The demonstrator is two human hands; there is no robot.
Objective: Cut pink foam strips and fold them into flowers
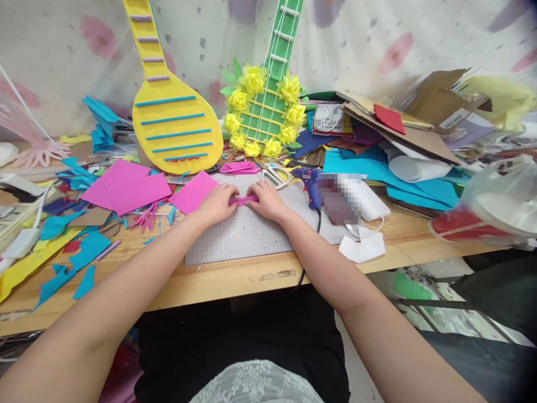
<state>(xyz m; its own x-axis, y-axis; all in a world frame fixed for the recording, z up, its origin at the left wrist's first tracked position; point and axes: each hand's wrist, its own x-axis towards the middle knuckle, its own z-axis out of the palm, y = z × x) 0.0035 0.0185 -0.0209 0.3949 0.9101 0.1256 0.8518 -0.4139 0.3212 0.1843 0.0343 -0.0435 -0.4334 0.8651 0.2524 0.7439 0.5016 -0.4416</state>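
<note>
A narrow folded strip of magenta paper [242,200] runs between my two hands, just over the grey cutting mat [251,246]. My left hand [218,203] pinches its left end, and my right hand [265,200] pinches the right end; part of the strip is hidden by the fingers. Beside my left hand lies a magenta sheet [191,190]. Behind the hands rests a folded magenta paper piece [239,167]. Scissors [277,176] with pale handles lie just beyond my right hand.
A blue glue gun [311,184] and white box [364,196] stand to the right. Yellow [180,123] and green [268,112] paper instruments lean at the back. Magenta sheets [126,187] and blue scraps [88,252] cover the left. Cardboard [403,134] is piled at right, near a plastic-covered tub [482,218].
</note>
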